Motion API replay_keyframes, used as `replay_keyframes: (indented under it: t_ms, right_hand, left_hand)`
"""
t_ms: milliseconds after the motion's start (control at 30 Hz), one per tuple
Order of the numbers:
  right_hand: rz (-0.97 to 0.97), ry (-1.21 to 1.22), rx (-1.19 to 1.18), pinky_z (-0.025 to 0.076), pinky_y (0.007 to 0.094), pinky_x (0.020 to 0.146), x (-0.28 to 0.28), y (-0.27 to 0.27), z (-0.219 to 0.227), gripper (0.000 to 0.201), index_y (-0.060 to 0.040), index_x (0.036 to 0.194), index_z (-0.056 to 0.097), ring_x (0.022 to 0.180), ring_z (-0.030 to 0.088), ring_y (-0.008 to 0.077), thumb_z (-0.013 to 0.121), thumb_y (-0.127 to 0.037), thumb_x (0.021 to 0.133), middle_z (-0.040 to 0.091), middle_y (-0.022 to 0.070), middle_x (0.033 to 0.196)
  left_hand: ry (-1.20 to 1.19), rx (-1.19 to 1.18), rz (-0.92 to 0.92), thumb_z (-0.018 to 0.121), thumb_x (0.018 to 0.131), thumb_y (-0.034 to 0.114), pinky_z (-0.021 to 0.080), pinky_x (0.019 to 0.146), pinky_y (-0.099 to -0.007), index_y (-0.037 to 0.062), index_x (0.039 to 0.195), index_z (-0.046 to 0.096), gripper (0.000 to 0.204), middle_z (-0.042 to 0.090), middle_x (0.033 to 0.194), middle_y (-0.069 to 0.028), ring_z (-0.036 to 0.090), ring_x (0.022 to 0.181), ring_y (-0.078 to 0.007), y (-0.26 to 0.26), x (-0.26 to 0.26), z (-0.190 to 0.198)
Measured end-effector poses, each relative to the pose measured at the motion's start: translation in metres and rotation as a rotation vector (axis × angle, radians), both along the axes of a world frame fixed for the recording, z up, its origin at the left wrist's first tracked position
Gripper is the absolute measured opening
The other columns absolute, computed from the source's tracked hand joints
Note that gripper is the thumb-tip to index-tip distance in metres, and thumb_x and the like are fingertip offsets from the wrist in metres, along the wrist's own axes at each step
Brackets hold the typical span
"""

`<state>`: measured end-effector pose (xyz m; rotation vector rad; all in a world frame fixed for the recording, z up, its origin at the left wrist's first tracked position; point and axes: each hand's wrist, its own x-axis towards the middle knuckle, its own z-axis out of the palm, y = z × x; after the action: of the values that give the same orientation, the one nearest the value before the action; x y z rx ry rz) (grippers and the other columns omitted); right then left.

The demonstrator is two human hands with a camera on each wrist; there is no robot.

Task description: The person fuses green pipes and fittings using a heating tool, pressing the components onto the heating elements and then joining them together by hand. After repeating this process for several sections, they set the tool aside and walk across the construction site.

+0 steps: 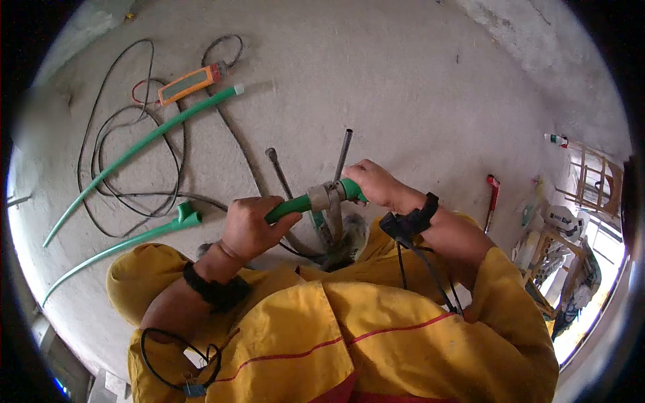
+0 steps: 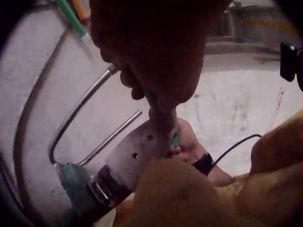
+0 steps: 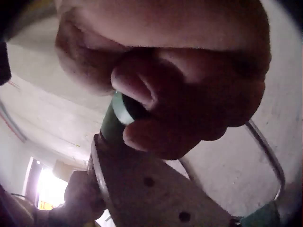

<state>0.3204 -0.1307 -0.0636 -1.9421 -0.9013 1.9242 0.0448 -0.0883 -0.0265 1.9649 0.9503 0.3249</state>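
My left hand (image 1: 252, 227) grips a short green plastic pipe (image 1: 290, 209), thumb along its near side. My right hand (image 1: 377, 184) holds a green pipe fitting (image 1: 351, 191). Between the two hands stands a pipe welding iron, its grey metal heating plate (image 2: 128, 153) upright with small holes in it. Pipe and fitting meet the iron's round grey head (image 1: 324, 199) from opposite sides. Bent metal stand legs (image 1: 343, 153) spread out beyond the iron. In the right wrist view, the fingers cover much of the fitting (image 3: 124, 109).
An orange meter-like device (image 1: 186, 86) lies at far left among coiled black cable (image 1: 181, 154). Beside it lie a long green pipe (image 1: 144, 140) and another green pipe with a tee fitting (image 1: 127, 243). A red-handled tool (image 1: 493, 195) lies right, near wooden frames (image 1: 557, 269).
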Motion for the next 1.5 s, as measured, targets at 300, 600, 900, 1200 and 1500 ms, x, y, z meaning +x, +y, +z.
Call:
replay_keyframes:
  t_ms: [300, 600, 900, 1200, 1500]
  right_hand:
    - [0.153, 0.063, -0.140, 0.034, 0.0231, 0.042, 0.010, 0.023, 0.033, 0.041, -0.0116, 0.081, 0.066, 0.046, 0.048, 0.0065, 0.042, -0.041, 0.097, 0.059, 0.0011, 0.061]
    - [0.066, -0.120, 0.154, 0.042, 0.0383, 0.049, 0.003, -0.001, 0.003, 0.052, 0.0006, 0.067, 0.060, 0.048, 0.054, 0.0190, 0.045, -0.041, 0.095, 0.058, 0.0079, 0.057]
    - [0.068, -0.246, 0.210, 0.045, 0.0417, 0.055, -0.001, -0.007, 0.007, 0.055, 0.0038, 0.064, 0.056, 0.050, 0.053, 0.0200, 0.044, -0.038, 0.097, 0.054, 0.0106, 0.055]
    - [0.149, -0.095, 0.216, 0.044, 0.0309, 0.049, 0.004, 0.009, 0.015, 0.050, -0.0023, 0.068, 0.060, 0.051, 0.053, 0.0132, 0.042, -0.039, 0.098, 0.056, 0.0043, 0.059]
    - [0.053, -0.021, 0.144, 0.039, 0.0312, 0.045, -0.003, -0.002, 0.001, 0.046, -0.0055, 0.064, 0.055, 0.045, 0.046, 0.0125, 0.039, -0.035, 0.096, 0.053, 0.0035, 0.056]
  left_hand:
    - [0.092, -1.114, 0.092, 0.060, 0.091, 0.040, 0.033, 0.042, -0.0246, 0.0057, 0.089, 0.071, 0.036, 0.055, 0.062, 0.0007, 0.041, 0.047, -0.0053, 0.041, -0.021, 0.008]
    - [0.154, -0.705, 0.012, 0.067, 0.088, 0.040, 0.047, 0.062, -0.0312, 0.0031, 0.098, 0.073, 0.038, 0.066, 0.074, -0.0041, 0.057, 0.066, -0.0132, 0.023, -0.014, 0.001]
    - [0.153, -0.595, -0.093, 0.067, 0.087, 0.038, 0.048, 0.062, -0.0375, 0.0030, 0.098, 0.072, 0.037, 0.064, 0.071, -0.0154, 0.059, 0.061, -0.0225, 0.031, -0.009, 0.012]
    - [0.088, -0.514, -0.001, 0.069, 0.086, 0.036, 0.049, 0.064, -0.0367, 0.0035, 0.098, 0.073, 0.035, 0.065, 0.073, -0.0168, 0.063, 0.065, -0.0238, 0.024, -0.013, 0.004]
    - [0.140, -0.425, -0.035, 0.071, 0.084, 0.030, 0.047, 0.056, -0.0338, 0.0004, 0.092, 0.072, 0.031, 0.063, 0.066, -0.0147, 0.059, 0.057, -0.0190, 0.022, -0.010, 0.013]
